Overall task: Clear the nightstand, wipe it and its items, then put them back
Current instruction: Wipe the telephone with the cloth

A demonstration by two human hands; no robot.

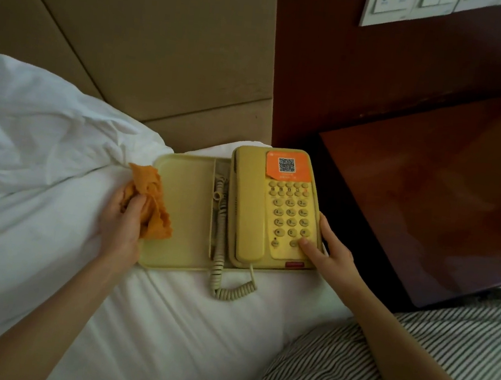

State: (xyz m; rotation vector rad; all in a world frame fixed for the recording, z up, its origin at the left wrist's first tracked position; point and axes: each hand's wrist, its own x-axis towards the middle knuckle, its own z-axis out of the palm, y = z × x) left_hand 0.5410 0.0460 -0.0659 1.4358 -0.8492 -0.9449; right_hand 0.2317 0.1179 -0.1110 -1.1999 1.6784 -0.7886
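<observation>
**Head view: phone off the nightstand, both hands on the job**

Head view, looking down at the bed, and the yellow telephone (272, 205) sits in its matching yellow tray (184, 200) on the white sheet (163, 321), just left of the nightstand (431, 196). The handset (248, 208) lies in its cradle, and the coiled cord (230, 288) spills over the tray's near edge onto the sheet. An orange sticker (287, 164) with a QR code covers the phone's top right corner.

The left hand (122, 221) has its fingers curled tight round a bunched orange cloth (153, 200), right at the tray's left rim. The right hand (329, 253) clamps the phone's near right corner, thumb (308, 247) pressed on the lowest keys, fingers wrapped along the side edge.

The nightstand's dark glossy wood top shows at right. A rumpled white duvet (29, 131) lies at left, and a striped garment (377, 379) fills the lower right.
</observation>
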